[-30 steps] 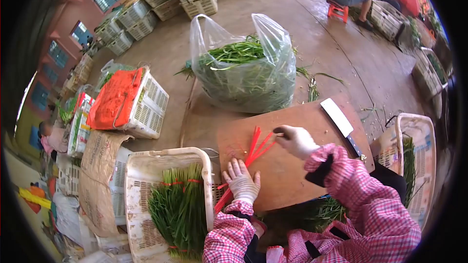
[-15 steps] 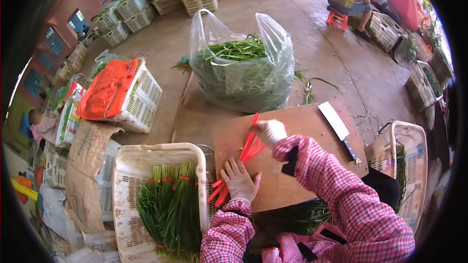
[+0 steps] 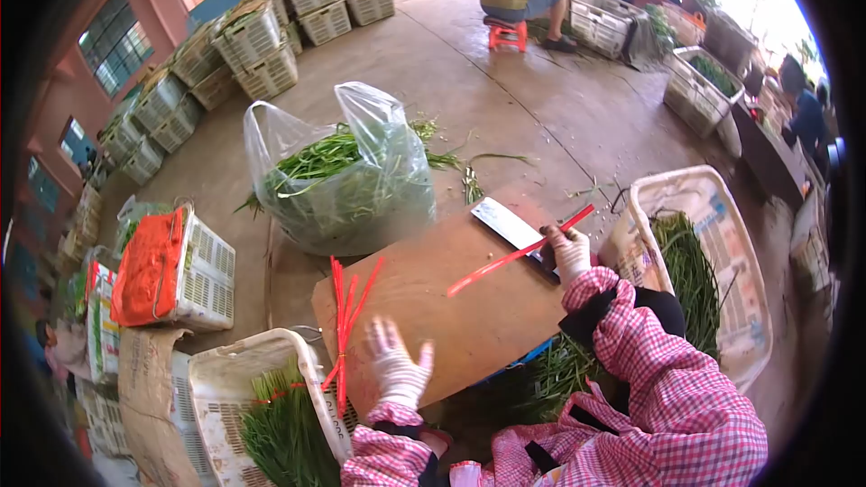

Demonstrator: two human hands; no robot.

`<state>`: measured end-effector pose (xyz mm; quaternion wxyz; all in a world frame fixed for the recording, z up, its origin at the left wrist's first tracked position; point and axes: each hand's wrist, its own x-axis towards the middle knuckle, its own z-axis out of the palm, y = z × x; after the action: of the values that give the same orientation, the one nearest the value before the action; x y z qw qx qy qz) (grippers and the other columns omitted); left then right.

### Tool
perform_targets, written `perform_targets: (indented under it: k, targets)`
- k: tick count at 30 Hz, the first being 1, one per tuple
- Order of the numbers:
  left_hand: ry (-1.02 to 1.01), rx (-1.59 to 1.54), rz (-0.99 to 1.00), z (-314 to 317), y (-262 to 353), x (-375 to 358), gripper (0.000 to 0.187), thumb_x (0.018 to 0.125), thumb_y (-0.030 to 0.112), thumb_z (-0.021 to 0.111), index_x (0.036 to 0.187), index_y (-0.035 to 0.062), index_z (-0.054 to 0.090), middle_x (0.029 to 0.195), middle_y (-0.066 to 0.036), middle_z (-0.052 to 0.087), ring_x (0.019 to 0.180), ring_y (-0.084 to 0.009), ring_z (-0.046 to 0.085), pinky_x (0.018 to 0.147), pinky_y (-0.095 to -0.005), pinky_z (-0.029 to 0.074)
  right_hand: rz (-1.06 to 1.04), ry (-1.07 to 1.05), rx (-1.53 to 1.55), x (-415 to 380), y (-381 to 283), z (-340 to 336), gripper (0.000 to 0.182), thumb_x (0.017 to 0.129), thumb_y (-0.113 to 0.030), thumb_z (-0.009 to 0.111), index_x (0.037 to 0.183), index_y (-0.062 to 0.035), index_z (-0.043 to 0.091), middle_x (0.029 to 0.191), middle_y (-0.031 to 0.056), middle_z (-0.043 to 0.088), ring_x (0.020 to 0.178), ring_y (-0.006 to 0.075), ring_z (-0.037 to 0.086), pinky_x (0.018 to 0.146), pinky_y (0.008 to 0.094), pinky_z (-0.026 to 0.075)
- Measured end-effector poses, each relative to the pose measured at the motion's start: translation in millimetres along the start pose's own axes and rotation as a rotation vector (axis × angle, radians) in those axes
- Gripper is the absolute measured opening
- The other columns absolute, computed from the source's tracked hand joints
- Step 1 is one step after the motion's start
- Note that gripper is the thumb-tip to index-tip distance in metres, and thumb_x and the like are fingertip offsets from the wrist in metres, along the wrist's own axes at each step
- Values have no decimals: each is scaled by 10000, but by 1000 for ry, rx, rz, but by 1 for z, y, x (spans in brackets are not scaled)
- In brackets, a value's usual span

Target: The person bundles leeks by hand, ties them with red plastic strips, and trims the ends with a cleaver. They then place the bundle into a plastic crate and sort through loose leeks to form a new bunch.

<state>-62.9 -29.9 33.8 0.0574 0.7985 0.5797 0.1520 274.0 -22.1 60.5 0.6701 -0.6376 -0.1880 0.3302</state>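
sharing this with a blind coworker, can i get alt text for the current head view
A right hand holds a red strip over a brown board, near a cleaver; the left hand, spread open, is beside more red strips. Crates holding greens stand on both sides, and a clear bag of greens sits beyond the board.

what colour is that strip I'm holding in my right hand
The strip in your right hand is red, shown best in the head view, the only one here.

Daylight glare upper right, fisheye distortion, black edges
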Motion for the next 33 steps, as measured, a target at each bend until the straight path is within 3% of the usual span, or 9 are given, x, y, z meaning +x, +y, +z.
perform_targets:
  k: [6,11,14,15,16,19,25,29,33]
  targets:
    - [7,-783,-99,4,89,-28,689,855,375,596,1346,-33,337,1366,-266,357,1268,-409,352,1047,-434,312,228,-188,45,-91,17,-20,244,873,-240,610,944,-9,644,599,62,585,464,128,536,430,255,421]
    - [70,-678,-78,12,87,-42,283,920,215,508,1069,-1,613,1044,-158,642,1018,-285,599,902,-382,451,266,-343,68,-118,25,-37,201,886,-191,586,951,-12,653,606,27,582,479,92,514,448,231,411]
    - [113,-260,245,-14,83,-46,187,829,195,551,862,48,661,866,-145,656,824,-332,615,750,-418,482,75,-379,-11,-110,42,-43,227,883,-182,562,1049,-54,650,686,36,634,581,116,590,535,264,477]
    - [32,-104,316,-33,87,-43,136,759,178,570,789,72,649,787,-122,641,743,-332,599,678,-421,471,-533,-427,-591,-109,37,-49,249,851,-188,561,1073,-123,653,740,69,660,633,175,630,572,310,503]
    - [57,-60,345,-38,88,-42,107,707,169,575,727,79,629,713,-112,612,677,-334,577,629,-436,454,-681,-470,-756,-111,23,-50,250,851,-182,543,1075,-158,651,723,53,637,628,190,621,569,327,496]
    - [150,23,338,-22,65,-34,173,751,180,546,615,86,595,576,-146,529,603,-336,542,552,-448,400,-828,-525,-839,-91,45,-43,342,795,-208,611,1136,-220,584,710,64,626,602,265,610,539,375,489]
    - [-189,-45,-319,-3,31,5,349,912,295,494,835,5,674,750,-125,669,710,-239,619,694,-333,492,-342,-304,-704,-47,-21,-69,263,843,-168,606,1103,-208,591,692,96,591,619,264,610,555,332,487]
    - [-120,-210,-293,8,43,18,464,948,364,407,804,25,690,723,-93,671,615,-208,600,576,-335,477,-718,-3,-583,-29,-94,-195,310,832,-248,641,1113,-125,597,716,83,645,606,178,595,585,309,478]
    - [-272,-364,-519,17,42,27,522,942,484,396,857,57,685,824,-77,663,728,-202,592,686,-340,482,-54,71,-520,-28,-108,-362,236,818,-197,629,990,-38,652,816,118,670,726,163,629,669,288,502]
